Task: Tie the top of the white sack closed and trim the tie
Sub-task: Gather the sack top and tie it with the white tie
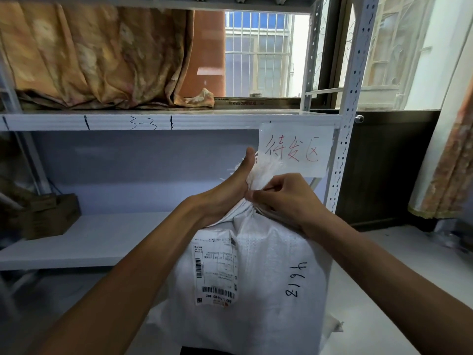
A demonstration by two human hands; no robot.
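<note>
While both forearms reach in from the bottom edge, the scene reads like this, nearest first:

White sack: a woven white sack (268, 278) stands upright, filling the lower middle, in front of the shelving; "4618" is handwritten sideways on its right face.

Shipping label: a printed shipping label (216, 267) with barcodes is stuck on the sack's front, left of centre, seen upside down.

Left hand: the left hand (225, 190) is wrapped tight around the gathered neck of the sack from the left, thumb pointing up along the bunched fabric.

Right hand: the right hand (284, 198) is pinched closed at the neck from the right, fingertips meeting the left hand; whether it grips a tie or only the fabric I cannot tell.

Frayed top: loose white strands (266, 166) fan out above the two hands.

Paper sign: a white paper sign (294, 149) with red handwritten characters hangs from the shelf edge, just behind the sack's top.

Shelving: a white metal shelf unit (153, 121) bears "3-3" in marker on its beam.

Cardboard box: a brown cardboard box (48, 213) sits on the lower shelf, far left.

Cloth: an orange patterned cloth (97, 60) is heaped on the upper shelf.

Window: a barred window (258, 52) lies beyond.
</note>
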